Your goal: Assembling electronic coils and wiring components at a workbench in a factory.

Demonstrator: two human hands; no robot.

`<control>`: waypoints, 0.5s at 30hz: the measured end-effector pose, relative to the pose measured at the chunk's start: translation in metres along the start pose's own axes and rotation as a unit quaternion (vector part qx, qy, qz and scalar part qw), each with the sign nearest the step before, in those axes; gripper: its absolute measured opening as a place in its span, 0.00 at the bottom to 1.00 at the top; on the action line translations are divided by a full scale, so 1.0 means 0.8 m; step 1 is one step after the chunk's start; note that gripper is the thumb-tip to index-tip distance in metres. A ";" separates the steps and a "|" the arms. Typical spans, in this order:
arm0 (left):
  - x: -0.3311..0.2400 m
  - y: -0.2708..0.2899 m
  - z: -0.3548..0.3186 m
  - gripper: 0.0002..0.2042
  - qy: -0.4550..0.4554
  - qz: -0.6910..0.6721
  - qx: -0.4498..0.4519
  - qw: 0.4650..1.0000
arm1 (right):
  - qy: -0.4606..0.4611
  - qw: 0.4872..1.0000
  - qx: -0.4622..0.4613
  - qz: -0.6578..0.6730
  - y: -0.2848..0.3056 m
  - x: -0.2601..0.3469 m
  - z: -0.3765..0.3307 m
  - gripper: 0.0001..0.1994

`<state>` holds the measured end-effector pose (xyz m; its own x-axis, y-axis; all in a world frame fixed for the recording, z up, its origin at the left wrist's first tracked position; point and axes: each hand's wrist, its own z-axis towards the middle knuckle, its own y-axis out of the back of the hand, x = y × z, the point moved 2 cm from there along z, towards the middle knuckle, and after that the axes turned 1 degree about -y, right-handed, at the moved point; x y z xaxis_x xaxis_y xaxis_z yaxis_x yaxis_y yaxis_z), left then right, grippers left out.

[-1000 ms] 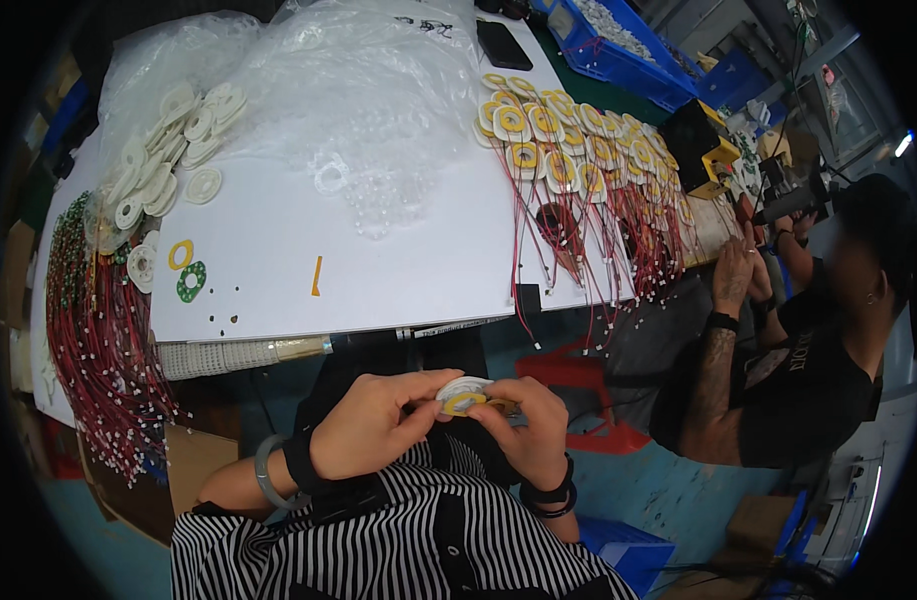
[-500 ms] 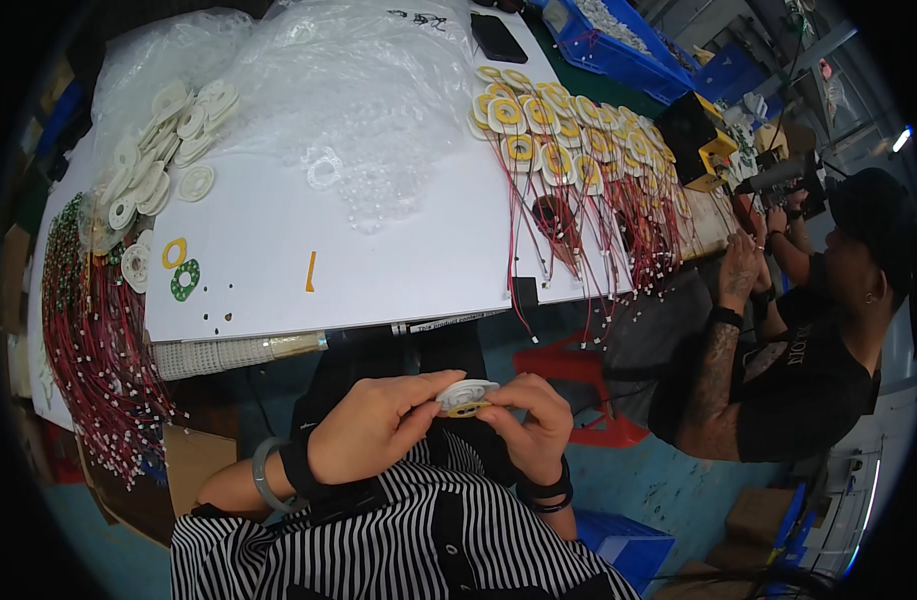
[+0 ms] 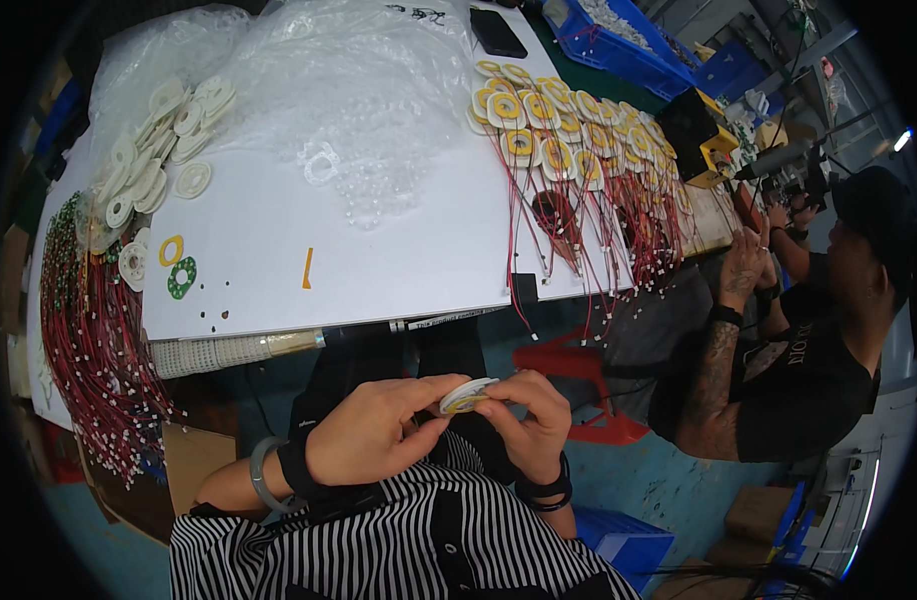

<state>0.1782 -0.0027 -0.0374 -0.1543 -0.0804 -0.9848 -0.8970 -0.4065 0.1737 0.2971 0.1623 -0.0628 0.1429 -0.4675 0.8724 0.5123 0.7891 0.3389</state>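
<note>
A small round white plastic disc with a yellow ring on its underside [image 3: 465, 396] is held in front of my body, below the table's near edge. My left hand [image 3: 378, 425] pinches its left side between thumb and forefinger. On the opposite side my right hand [image 3: 531, 412] grips the rim, thumb beneath and fingers on top. The disc is tilted, and my fingers cover parts of its rim. On the table beyond lie a yellow ring [image 3: 171, 250], a green ring-shaped circuit board [image 3: 182, 278] and a thin orange strip [image 3: 307, 268].
White discs [image 3: 138, 170] spill from a clear plastic bag [image 3: 308, 90]. Red-wired green boards [image 3: 93, 330] hang over the left edge. Yellow-centred discs with red wires [image 3: 558, 130] cover the right side. A co-worker [image 3: 808, 340] sits at right, near a red stool [image 3: 603, 385].
The disc has turned in my fingers, so less of its white top face shows. My left thumb has shifted slightly; both hands keep hold.
</note>
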 end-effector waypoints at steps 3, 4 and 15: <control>-0.004 -0.004 0.005 0.19 -0.031 -0.031 -0.044 0.998 | -0.016 1.000 -0.008 -0.002 -0.003 0.000 -0.001 0.11; -0.002 -0.003 0.006 0.19 -0.030 -0.031 -0.043 0.998 | -0.026 1.000 -0.012 0.001 -0.004 0.000 -0.003 0.12; -0.002 0.007 0.018 0.12 0.017 -0.020 -0.073 0.997 | -0.145 0.985 0.042 0.082 -0.004 -0.012 -0.003 0.12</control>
<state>0.1672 0.0083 -0.0352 -0.1032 -0.0910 -0.9905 -0.8318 -0.5381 0.1361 0.2962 0.1630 -0.0735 -0.0365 -0.2075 0.9776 0.4295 0.8800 0.2028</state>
